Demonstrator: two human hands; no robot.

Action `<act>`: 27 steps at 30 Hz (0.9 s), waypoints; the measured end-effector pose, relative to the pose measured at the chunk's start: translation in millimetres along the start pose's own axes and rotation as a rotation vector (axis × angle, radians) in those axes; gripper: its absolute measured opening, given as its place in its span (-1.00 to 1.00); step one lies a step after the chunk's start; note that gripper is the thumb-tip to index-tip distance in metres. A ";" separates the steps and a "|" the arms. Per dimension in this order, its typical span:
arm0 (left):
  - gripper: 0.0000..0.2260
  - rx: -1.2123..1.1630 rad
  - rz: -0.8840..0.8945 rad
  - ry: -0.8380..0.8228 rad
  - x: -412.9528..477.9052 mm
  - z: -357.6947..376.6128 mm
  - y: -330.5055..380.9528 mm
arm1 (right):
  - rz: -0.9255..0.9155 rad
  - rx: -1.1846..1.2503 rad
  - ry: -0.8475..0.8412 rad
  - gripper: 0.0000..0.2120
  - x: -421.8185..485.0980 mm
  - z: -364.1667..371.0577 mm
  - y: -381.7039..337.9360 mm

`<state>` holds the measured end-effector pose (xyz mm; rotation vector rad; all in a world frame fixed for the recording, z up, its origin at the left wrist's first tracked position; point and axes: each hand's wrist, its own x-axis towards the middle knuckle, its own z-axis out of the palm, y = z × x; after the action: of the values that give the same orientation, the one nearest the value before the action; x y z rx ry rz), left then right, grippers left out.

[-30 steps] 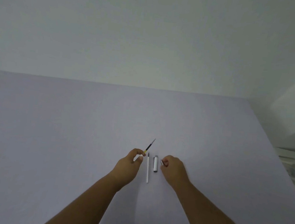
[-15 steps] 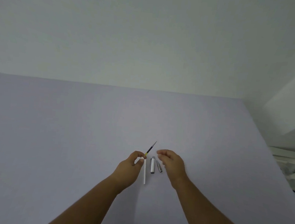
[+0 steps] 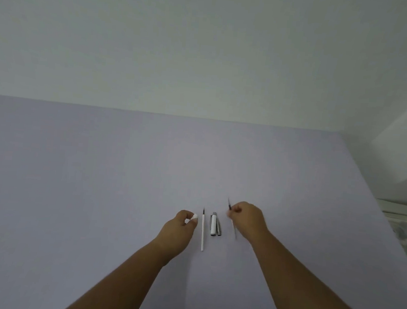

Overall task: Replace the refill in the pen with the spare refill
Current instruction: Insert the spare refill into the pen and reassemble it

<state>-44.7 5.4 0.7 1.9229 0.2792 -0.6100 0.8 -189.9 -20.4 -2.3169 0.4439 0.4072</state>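
My left hand [image 3: 176, 235] pinches a white pen barrel [image 3: 194, 217]; only its open end shows between the fingers. My right hand [image 3: 251, 219] grips a thin, blurred refill [image 3: 229, 206], whose dark tip points away from me and whose tail sticks out below the hand. Between the hands, on the lilac table [image 3: 123, 172], lie a white spare refill [image 3: 202, 231] with a dark tip, a white pen cap [image 3: 213, 224] and a grey metal tip piece [image 3: 219, 228] touching the cap's right side.
A pale wall rises behind the table's far edge. White objects and clutter [image 3: 406, 226] sit past the table's right edge.
The refill that stuck out of the barrel in my left hand is now in my right hand, off to the right. The grey tip piece was laid down beside the cap.
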 end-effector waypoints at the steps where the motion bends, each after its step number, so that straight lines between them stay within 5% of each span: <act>1: -0.80 -0.014 -0.006 0.002 0.7 -0.2 -1.6 | -0.015 -0.063 -0.018 -0.85 -1.2 4.9 4.1; 19: -0.81 -0.035 -0.005 0.006 4.0 -8.5 -6.4 | -0.045 -0.015 0.099 -0.83 -11.7 22.5 9.2; 23: -0.78 -0.013 0.009 0.043 4.8 -11.8 -7.6 | -0.196 -0.111 0.095 -0.88 -14.4 30.8 -8.7; 27: -0.77 0.024 0.022 0.143 5.0 -17.2 -12.2 | -0.324 -0.478 0.061 -0.72 -18.4 52.6 -33.4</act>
<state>-41.2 25.6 -6.0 1.9935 0.3420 -0.4635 -9.8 -126.3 -28.6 -2.8077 -0.0142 0.3062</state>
